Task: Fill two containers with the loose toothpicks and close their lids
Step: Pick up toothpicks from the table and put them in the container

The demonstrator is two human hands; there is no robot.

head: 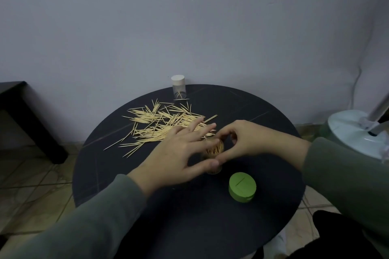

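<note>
a big scatter of loose toothpicks (166, 124) waits on the round table (147, 206); the capped jar (179, 88) behind looks almost empty. left hand (179, 153) spread open, thumb against the nearly full jar (213, 151); right hand (246, 141) curls round its rim. green lid (242, 189) off, just beside it.

Round black table (117, 174): the near half is bare except a green lid (242, 189) right of centre. Loose toothpicks (160, 126) cover the far left. A white-capped container (179, 86) stands at the far edge against the wall. Both hands crowd the open container (213, 154) at centre. The right side is bare.
</note>
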